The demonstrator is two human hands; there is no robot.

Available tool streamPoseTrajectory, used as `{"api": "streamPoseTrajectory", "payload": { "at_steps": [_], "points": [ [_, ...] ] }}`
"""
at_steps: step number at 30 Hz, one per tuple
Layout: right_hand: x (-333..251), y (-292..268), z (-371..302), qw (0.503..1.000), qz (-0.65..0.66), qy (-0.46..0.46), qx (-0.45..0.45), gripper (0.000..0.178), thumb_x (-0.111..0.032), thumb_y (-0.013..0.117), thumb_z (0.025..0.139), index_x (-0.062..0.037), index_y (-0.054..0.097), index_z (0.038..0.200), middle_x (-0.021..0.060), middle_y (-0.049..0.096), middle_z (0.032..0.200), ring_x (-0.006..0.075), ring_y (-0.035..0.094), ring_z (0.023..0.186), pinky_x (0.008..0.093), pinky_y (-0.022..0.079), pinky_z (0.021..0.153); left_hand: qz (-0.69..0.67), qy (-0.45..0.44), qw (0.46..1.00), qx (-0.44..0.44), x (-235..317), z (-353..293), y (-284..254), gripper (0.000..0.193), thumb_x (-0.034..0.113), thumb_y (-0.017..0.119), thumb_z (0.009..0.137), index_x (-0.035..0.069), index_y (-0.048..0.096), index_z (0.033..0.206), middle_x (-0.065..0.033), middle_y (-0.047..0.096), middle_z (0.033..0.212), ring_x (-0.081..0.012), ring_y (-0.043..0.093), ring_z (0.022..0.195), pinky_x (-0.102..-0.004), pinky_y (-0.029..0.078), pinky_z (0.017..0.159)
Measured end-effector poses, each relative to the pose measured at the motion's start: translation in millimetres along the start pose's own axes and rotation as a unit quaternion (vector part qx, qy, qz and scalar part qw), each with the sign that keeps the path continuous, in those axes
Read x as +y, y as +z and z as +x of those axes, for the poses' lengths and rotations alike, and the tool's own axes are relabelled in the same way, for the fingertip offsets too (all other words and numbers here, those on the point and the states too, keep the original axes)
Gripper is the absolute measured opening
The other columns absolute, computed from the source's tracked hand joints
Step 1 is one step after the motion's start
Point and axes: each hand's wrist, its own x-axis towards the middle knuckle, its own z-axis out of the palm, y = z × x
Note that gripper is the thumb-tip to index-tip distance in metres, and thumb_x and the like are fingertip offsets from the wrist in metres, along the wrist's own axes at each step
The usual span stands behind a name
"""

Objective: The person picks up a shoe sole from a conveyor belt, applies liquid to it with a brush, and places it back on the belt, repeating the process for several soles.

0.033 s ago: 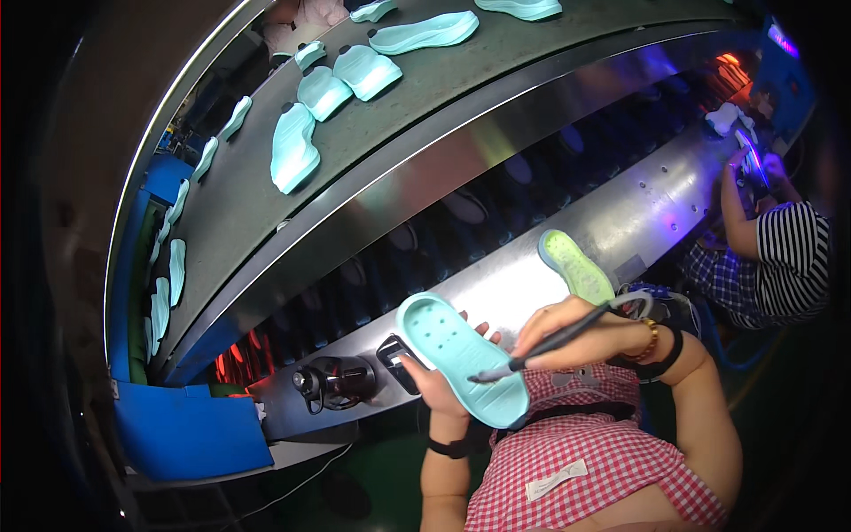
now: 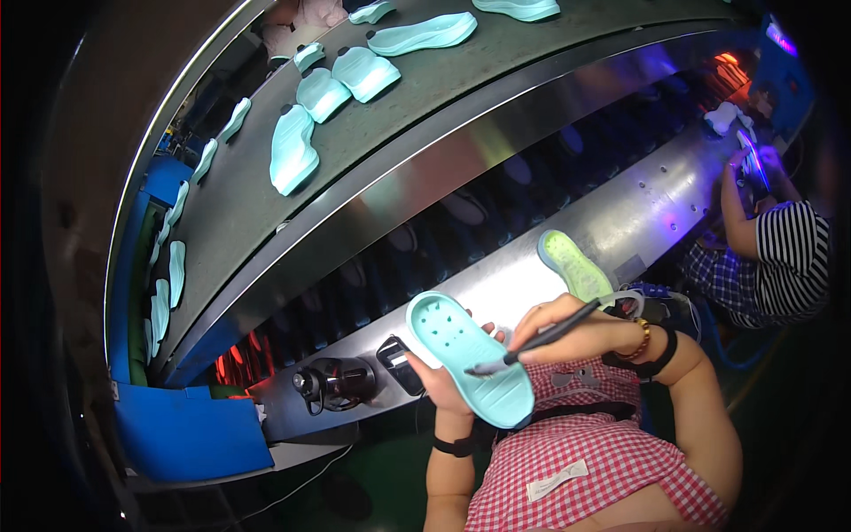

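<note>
A light-blue shoe sole (image 2: 492, 396) with several small holes at its far end is tilted in my left hand (image 2: 436, 387). My left thumb lies along its near-left edge, and fingertips show behind its right side. My right hand (image 2: 567, 332) grips a dark-handled brush (image 2: 573, 322) whose bristles touch the sole's inner face around the middle. From the brush's back end a pale hose (image 2: 635, 303) runs off to the right. Just beyond my right hand, a second sole with a yellow-green inside (image 2: 574, 266) rests on the metal ledge.
A dark jug (image 2: 335, 383) and a phone (image 2: 398, 362) lie left of my left hand. Beyond the metal ledge (image 2: 612, 204), a conveyor belt (image 2: 390, 115) carries several light-blue soles (image 2: 294, 151). A co-worker in a striped top (image 2: 792, 248) works at the right.
The light-blue sole has shifted slightly right with my left hand. The brush's bristles have moved a little up and left across the sole.
</note>
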Motion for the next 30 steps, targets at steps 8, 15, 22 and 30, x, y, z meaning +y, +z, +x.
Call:
{"api": "streamPoseTrajectory", "payload": {
  "at_steps": [8, 15, 22, 30],
  "points": [
    [4.5, 22.1, -14.5, 0.962, -0.191, -0.175, -0.087, 0.014, -0.014, 0.066, 0.07, -0.0046, 0.064, 0.081, 0.0104, 0.064, 0.079, 0.0242, 0.062, 0.076, 0.0326, 0.049, 0.067, 0.04, 0.085, 0.996, 0.01, -5.9, 3.4, -1.5, 0.078, 0.073, 0.021, 0.079, 0.012, 0.04, 0.124, -0.0104, 0.057, 0.104, -0.0281, 0.054, 0.096, -0.0524, 0.04, 0.087],
    [-9.1, 9.9, 9.7, 0.981, -0.104, -0.158, 0.048, 0.018, -0.013, 0.066, 0.071, -0.0007, 0.066, 0.084, 0.0146, 0.064, 0.079, 0.0264, 0.062, 0.074, 0.0332, 0.048, 0.07, 0.028, 0.104, 0.994, -0.003, -24.0, 9.8, 20.2, 0.083, 0.075, 0.027, 0.076, 0.011, 0.034, 0.129, -0.009, 0.056, 0.103, -0.027, 0.053, 0.094, -0.0524, 0.034, 0.093],
    [-17.1, 2.1, 4.2, 0.979, -0.128, -0.15, 0.043, 0.018, -0.009, 0.066, 0.072, -0.0029, 0.066, 0.089, 0.0125, 0.065, 0.086, 0.0242, 0.061, 0.081, 0.0316, 0.048, 0.073, 0.052, 0.183, 0.981, 0.024, -6.7, 11.4, 24.7, 0.082, 0.075, 0.027, 0.076, 0.012, 0.037, 0.127, -0.0075, 0.056, 0.102, -0.0243, 0.053, 0.093, -0.0536, 0.031, 0.095],
    [-12.8, -10.3, -22.2, 0.993, 0.105, -0.051, -0.034, 0.022, -0.006, 0.067, 0.073, -0.0017, 0.065, 0.095, 0.011, 0.065, 0.091, 0.0218, 0.061, 0.084, 0.0303, 0.047, 0.078, 0.094, 0.203, 0.975, -0.002, 7.8, 8.7, 30.6, 0.08, 0.073, 0.024, 0.077, 0.011, 0.042, 0.125, -0.0113, 0.054, 0.106, -0.0264, 0.052, 0.098, -0.0544, 0.032, 0.096]
  ]
}}
